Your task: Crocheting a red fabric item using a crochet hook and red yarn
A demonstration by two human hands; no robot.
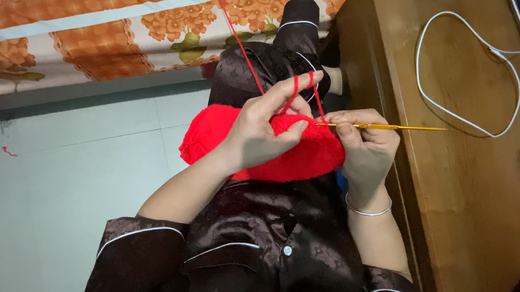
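Left hand [261,130] pinches red knitting [297,159]; right hand [365,143] grips gold hook [395,126].

We saw soft, fuzzy red knitted wool [272,150] in the left hand [261,130]. The right hand [365,143] held a shiny gold metal hook [395,126]. Beside it, the wooden table [458,203] looked smooth.

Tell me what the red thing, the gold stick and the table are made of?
The red piece looks like soft knitted yarn: fuzzy, matte, with a strand running off it. The hook seems metal, thin and shiny gold, though coated plastic is possible. The table looks like wood, brown with grain lines and a smooth finish.
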